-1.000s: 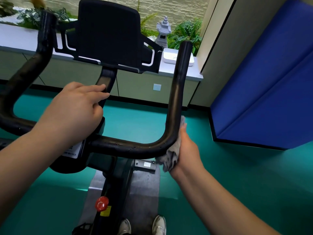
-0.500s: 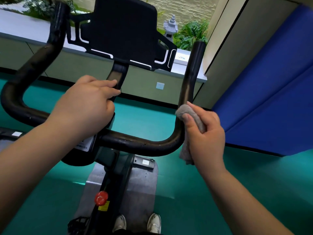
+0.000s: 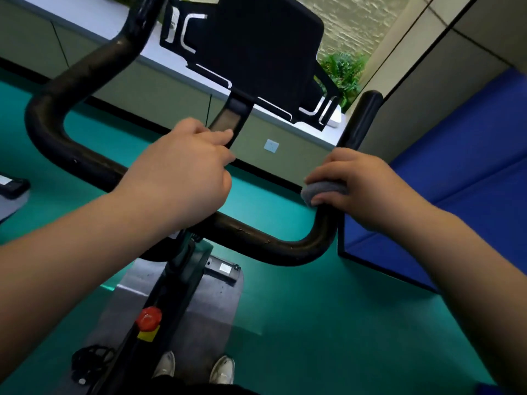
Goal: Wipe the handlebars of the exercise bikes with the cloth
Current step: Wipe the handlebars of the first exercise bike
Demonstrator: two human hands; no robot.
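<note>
The black handlebar [image 3: 273, 246] of an exercise bike curves across the view, with one upright end at the left and one at the right. My left hand [image 3: 182, 178] grips the bar at its middle, just below the black console [image 3: 256, 49]. My right hand [image 3: 359, 186] is wrapped round the right upright of the handlebar with a grey cloth [image 3: 319, 191] squeezed between fingers and bar. Only a fold of the cloth shows under the fingers.
A blue padded mat [image 3: 456, 195] leans against the wall close on the right. A low cabinet [image 3: 171, 86] with a white top runs behind the bike. A red knob [image 3: 149, 318] sits on the frame below, above my shoes [image 3: 196, 366] on the green floor.
My right hand has slid up the right upright from the lower bend and now wraps fully round it with the cloth. The left hand stays on the bar's middle.
</note>
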